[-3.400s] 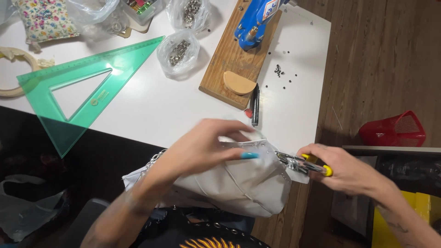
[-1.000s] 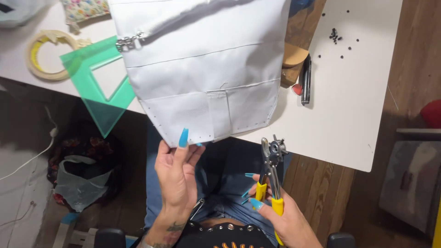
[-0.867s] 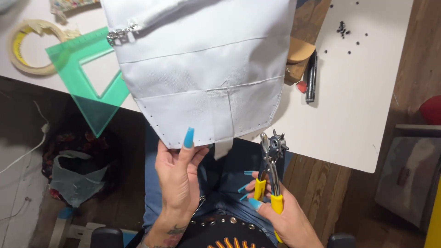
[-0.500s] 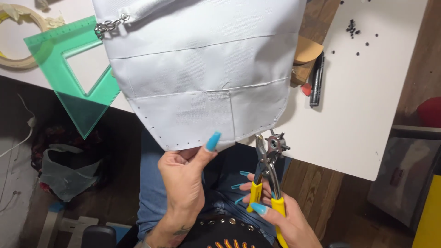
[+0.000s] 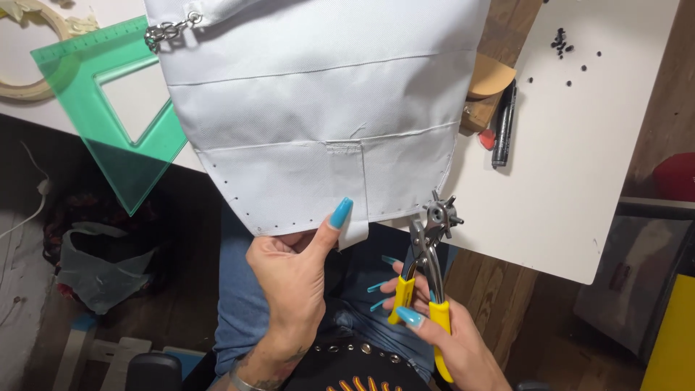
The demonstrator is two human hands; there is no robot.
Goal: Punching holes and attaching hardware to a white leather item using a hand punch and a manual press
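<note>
A white fabric bag panel (image 5: 318, 116) lies on the white table (image 5: 572, 174) and hangs over its front edge, with a row of small punched holes along its lower border. My left hand (image 5: 293, 275) pinches the bottom edge of the panel, thumb on top. My right hand (image 5: 434, 329) grips the yellow handles of a revolving hole punch plier (image 5: 427, 246). The plier's wheel head sits at the panel's lower right corner, touching or just beside the edge.
A green see-through set square (image 5: 108, 123) overhangs the table at left beside a tape roll (image 5: 22, 65). A wooden board (image 5: 485, 80), a black pen (image 5: 503, 123) and small black scraps (image 5: 561, 43) lie to the right. A red object (image 5: 673, 174) sits far right.
The bag panel has been spread flat and pulled toward me. My right hand has lifted the plier up to the panel's lower right corner. My left thumb has shifted right along the edge.
</note>
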